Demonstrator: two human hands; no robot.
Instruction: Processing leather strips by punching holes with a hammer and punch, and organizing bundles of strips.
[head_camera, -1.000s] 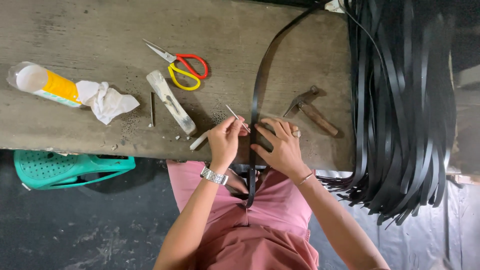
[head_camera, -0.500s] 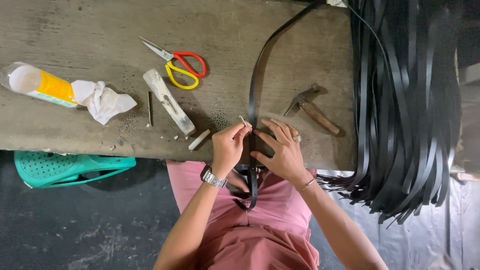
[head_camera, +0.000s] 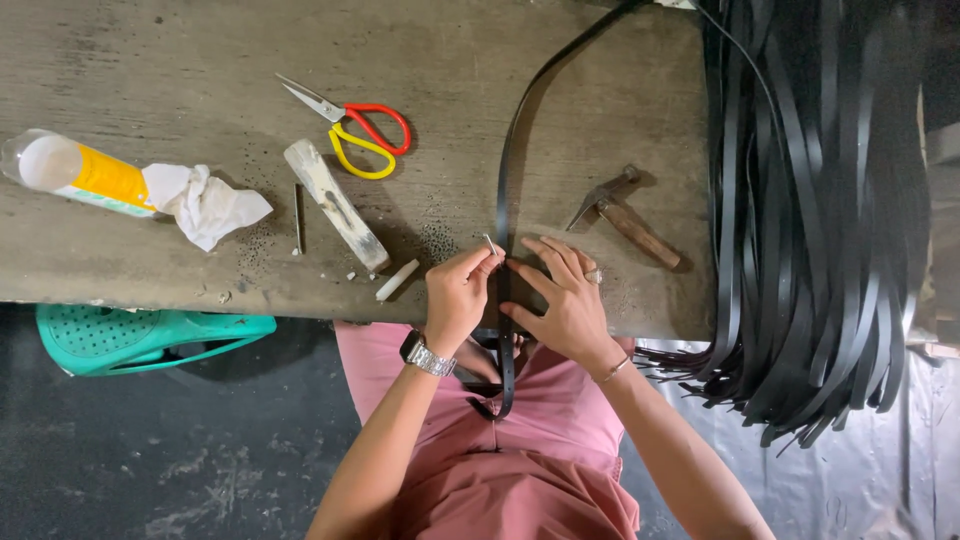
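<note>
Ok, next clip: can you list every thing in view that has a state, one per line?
left hand: pinching a thin metal pin at the black strap
right hand: flat, fingers spread, pressing the strap down
black strap: stretched along the bench, end hanging over the edge
scissors: lying nearly closed
hammer: lying flat, untouched
bottle: on its side, against a crumpled cloth
pile of black straps: draped over the bench end

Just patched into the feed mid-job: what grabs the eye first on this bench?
The big heap of black straps draped over the bench's right end stands out most. Near the front edge, the left hand pinches a thin metal pin against one black strap that the right hand presses flat. Red and yellow scissors lie further back, and a small hammer lies right of the strap.
</note>
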